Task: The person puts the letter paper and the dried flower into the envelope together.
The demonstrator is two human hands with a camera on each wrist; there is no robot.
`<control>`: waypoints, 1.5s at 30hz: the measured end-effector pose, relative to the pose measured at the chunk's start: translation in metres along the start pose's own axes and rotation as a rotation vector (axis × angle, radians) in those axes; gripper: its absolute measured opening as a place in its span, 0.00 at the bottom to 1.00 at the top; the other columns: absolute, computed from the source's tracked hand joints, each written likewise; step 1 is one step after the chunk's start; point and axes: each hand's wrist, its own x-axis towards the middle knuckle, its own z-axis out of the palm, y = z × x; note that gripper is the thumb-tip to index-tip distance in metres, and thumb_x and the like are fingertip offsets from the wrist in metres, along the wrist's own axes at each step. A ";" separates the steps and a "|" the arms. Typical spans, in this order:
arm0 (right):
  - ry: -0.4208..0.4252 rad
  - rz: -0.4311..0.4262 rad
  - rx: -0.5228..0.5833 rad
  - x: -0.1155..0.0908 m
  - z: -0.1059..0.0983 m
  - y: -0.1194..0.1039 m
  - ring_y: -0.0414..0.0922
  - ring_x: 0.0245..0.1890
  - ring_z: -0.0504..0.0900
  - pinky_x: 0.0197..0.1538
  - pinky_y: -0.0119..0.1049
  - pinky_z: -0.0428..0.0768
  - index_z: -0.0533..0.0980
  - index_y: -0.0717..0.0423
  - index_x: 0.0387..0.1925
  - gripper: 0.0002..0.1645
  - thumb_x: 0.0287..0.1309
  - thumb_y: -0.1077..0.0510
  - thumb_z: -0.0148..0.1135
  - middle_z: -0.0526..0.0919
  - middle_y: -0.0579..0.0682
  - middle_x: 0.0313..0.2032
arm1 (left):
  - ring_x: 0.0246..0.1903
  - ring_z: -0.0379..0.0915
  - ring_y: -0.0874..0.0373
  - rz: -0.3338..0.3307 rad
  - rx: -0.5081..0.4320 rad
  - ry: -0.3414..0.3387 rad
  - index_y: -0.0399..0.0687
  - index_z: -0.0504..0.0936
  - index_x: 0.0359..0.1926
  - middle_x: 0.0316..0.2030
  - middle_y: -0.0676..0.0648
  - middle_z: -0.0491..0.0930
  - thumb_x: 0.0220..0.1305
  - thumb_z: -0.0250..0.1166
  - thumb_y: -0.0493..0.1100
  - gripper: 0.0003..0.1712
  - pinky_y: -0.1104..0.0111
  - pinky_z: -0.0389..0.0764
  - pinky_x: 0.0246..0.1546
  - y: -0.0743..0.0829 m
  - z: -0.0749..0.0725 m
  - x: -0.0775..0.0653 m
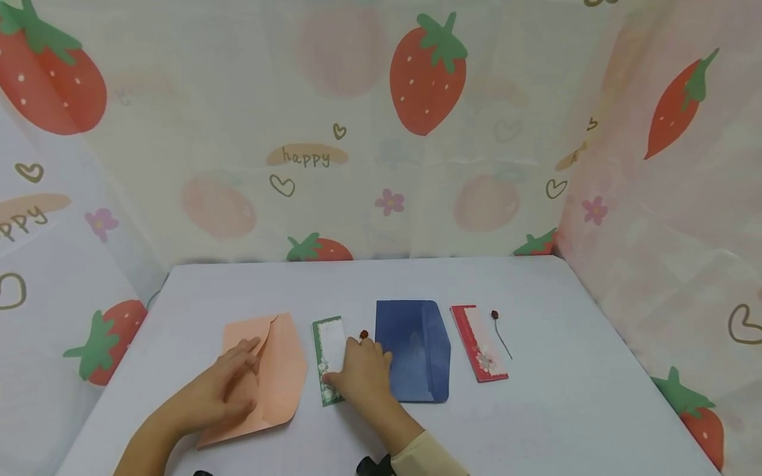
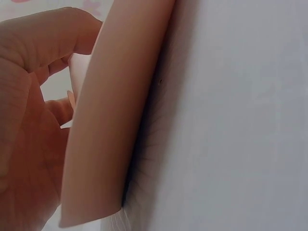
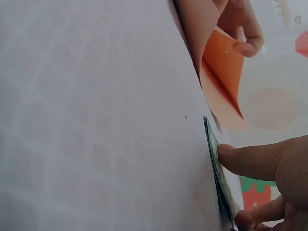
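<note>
A peach envelope (image 1: 282,377) lies at the left with its flap unfolded to the right. My left hand (image 1: 217,390) grips it at its mouth with bent fingers, and the upper layer bulges away from the lower one. The envelope's orange inside (image 3: 225,57) shows in the right wrist view. Between the two envelopes lies a green-bordered card (image 1: 331,340) with a white middle. My right hand (image 1: 366,370) reaches across this card, its thumb on the left edge and its fingers by the right edge. A dried red flower (image 1: 364,334) peeks out beyond those fingertips, its stem hidden.
Right of my right hand is a dark blue envelope (image 1: 411,350) with its flap out. Farther right lie a red-bordered card (image 1: 481,344) and a second dried red flower (image 1: 495,315) on a thin stem. Strawberry-print cloth (image 1: 238,99) walls the white table (image 1: 565,396).
</note>
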 end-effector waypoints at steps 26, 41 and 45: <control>-0.098 -0.020 0.355 0.004 -0.013 0.012 0.48 0.41 0.87 0.40 0.48 0.83 0.76 0.54 0.64 0.36 0.61 0.39 0.70 0.89 0.49 0.39 | 0.78 0.44 0.31 0.008 -0.016 -0.003 0.65 0.72 0.47 0.78 0.44 0.58 0.50 0.75 0.42 0.26 0.26 0.51 0.67 -0.002 0.002 0.002; -0.191 -0.001 0.481 0.005 -0.029 0.011 0.38 0.31 0.82 0.30 0.37 0.77 0.81 0.51 0.59 0.23 0.63 0.51 0.70 0.87 0.44 0.34 | 0.79 0.40 0.34 -0.026 0.004 -0.025 0.64 0.74 0.47 0.79 0.46 0.56 0.51 0.75 0.43 0.25 0.27 0.47 0.69 0.003 0.004 0.004; -0.171 -0.015 0.499 0.004 -0.031 0.011 0.36 0.28 0.81 0.28 0.35 0.76 0.80 0.52 0.60 0.24 0.64 0.53 0.70 0.86 0.42 0.32 | 0.79 0.40 0.33 -0.030 -0.005 -0.029 0.64 0.74 0.47 0.79 0.44 0.55 0.51 0.75 0.43 0.25 0.26 0.46 0.68 0.006 0.003 0.002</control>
